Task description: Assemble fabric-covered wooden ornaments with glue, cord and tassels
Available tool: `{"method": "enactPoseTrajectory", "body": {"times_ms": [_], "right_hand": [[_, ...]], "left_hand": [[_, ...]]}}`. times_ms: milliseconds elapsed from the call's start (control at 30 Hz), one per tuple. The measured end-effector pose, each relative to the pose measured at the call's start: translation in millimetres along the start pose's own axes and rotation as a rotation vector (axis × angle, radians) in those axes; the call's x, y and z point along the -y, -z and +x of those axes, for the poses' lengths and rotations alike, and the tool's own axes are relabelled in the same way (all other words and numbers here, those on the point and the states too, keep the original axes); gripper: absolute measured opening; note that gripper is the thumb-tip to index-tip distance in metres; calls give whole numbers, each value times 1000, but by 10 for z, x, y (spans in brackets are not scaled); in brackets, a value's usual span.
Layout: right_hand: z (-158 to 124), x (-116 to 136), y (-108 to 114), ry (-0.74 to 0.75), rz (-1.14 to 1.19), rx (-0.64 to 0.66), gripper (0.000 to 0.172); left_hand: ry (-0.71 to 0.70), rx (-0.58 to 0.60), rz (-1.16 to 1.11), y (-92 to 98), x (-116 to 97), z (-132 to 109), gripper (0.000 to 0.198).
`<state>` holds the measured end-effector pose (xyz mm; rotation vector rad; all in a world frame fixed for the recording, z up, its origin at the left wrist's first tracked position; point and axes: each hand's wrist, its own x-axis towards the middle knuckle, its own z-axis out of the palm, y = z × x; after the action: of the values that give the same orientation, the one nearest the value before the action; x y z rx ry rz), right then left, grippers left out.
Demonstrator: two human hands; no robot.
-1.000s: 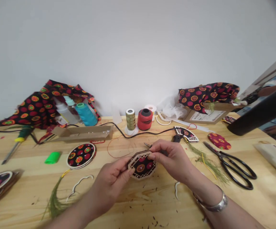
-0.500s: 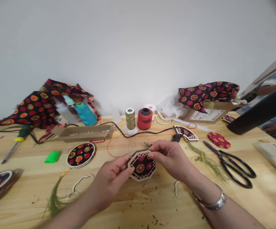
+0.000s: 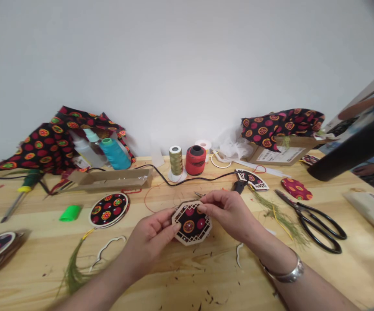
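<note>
Both hands hold an octagonal wooden frame [image 3: 191, 223] with a lattice border around black fabric printed with red and orange circles. My left hand [image 3: 151, 239] grips its lower left side. My right hand [image 3: 227, 214] pinches its upper right edge and also holds a slim pointed metal tool [image 3: 199, 195], most of which is hidden by the fingers. Only the tool's tip shows, just above the frame.
A round patterned disc [image 3: 108, 210] lies left of my hands, and black-handled scissors [image 3: 319, 226] lie to the right. Thread spools [image 3: 175, 160] [image 3: 195, 160] and a black cable [image 3: 202, 181] stand beyond. A blurred black object [image 3: 345, 149] intrudes at right, with another person's arm [image 3: 361, 103] behind it.
My right hand has slid slightly left along the frame's upper edge. The frame stays in both hands, and the scene has shifted only a little with my head.
</note>
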<state>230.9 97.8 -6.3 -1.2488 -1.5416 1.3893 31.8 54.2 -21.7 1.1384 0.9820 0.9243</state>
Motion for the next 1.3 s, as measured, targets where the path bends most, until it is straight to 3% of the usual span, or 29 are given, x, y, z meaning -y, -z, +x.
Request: {"method": "enactPoseTrajectory", "body": {"times_ms": [333,500,667,833,1300], "right_hand": [[2,10,28,61,15,14,23],[-3,39,43,77,-3,-15,31],[-33,51,-5,14,66,83,27],[-30,16,-36,-80,71,0,22],[-54,39,-64,-63,36,-58,21]], "left_hand": [[28,-11,-102,61,52,26,36],[-1,-84,-184,89,78,51,35],[-27,-132,-259,59,39,74,32],[-24,-123,-289,46,29,55,32],[-27,-89,-297,32,15,40,31]]}}
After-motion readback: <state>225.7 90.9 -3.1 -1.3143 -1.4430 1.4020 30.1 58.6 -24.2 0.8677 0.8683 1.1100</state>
